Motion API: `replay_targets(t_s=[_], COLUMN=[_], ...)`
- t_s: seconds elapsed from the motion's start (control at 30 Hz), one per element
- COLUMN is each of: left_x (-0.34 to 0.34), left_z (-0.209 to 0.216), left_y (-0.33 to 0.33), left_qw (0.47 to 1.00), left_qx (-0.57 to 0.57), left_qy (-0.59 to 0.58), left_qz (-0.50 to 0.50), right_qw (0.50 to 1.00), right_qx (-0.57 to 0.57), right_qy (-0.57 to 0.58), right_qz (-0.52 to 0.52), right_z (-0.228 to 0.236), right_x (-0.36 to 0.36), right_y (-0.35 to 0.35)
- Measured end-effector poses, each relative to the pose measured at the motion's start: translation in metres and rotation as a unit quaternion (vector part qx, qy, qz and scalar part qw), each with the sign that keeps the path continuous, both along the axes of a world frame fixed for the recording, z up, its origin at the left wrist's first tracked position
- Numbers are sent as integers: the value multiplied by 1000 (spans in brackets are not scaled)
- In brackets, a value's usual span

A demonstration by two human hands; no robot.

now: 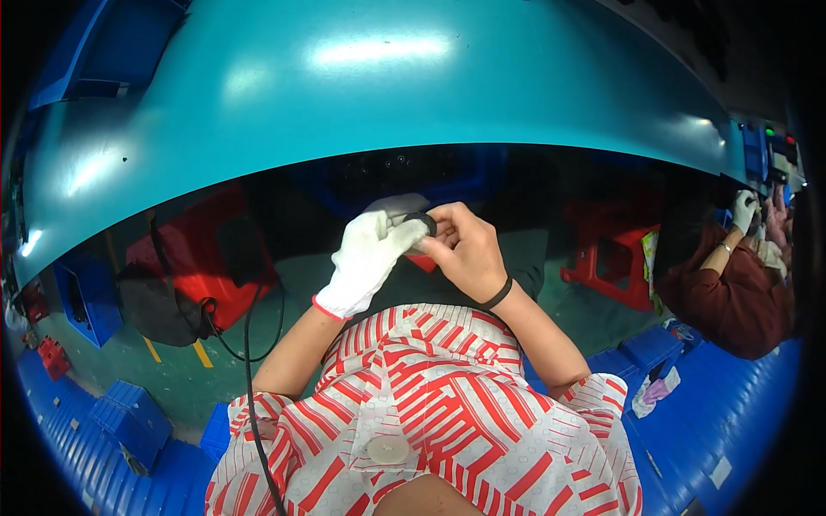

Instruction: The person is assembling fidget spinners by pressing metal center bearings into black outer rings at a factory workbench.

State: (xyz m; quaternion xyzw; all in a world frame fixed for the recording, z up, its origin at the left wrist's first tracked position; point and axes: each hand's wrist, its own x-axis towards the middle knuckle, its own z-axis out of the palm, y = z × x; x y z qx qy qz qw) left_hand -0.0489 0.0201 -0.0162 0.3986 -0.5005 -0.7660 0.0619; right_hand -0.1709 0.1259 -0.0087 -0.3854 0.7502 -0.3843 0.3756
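Observation:
A small black round part (422, 223) is pinched between my two hands, just off the near edge of the teal table. My left hand (366, 254), in a white knit glove with a red cuff, has its thumb and fingers closed on the part's left side. My right hand (469, 249) is bare, with a dark band at the wrist. Its thumb and bent fingers grip the right side of the same part. The fingers cover much of the part, so its exact kind does not show.
The glossy teal table (387, 103) spans the far side. Beneath it, a blue crate (490, 172) holds dark pieces. Red stools (607, 258) flank me. A black cable (249, 335) hangs at my left. Another person in dark red (731, 301) works at the far right.

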Motion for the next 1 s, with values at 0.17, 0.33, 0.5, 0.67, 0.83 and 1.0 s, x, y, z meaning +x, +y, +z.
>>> replay_targets(t_s=[0.17,0.33,0.5,0.67,0.83,1.0], left_x=[2,5,6,4,6,8], left_z=[-4,0,5,-4,-11,-14], left_y=[1,-4,3,2,-5,-2], left_qw=[998,996,961,967,998,982], left_qx=[33,-52,-258,-236,-27,-162], left_qy=[41,-20,-49,-52,1,-55], left_qz=[22,-70,-80,-76,-61,-81], right_qw=[976,990,980,979,998,979], right_qx=[-80,-45,-69,-74,9,25], right_qy=[-178,104,148,164,38,108], right_qz=[-94,88,116,97,50,168], right_z=[-15,6,-3,-7,-3,4], right_x=[3,-10,-7,0,-4,-16], right_y=[5,3,3,6,2,1])
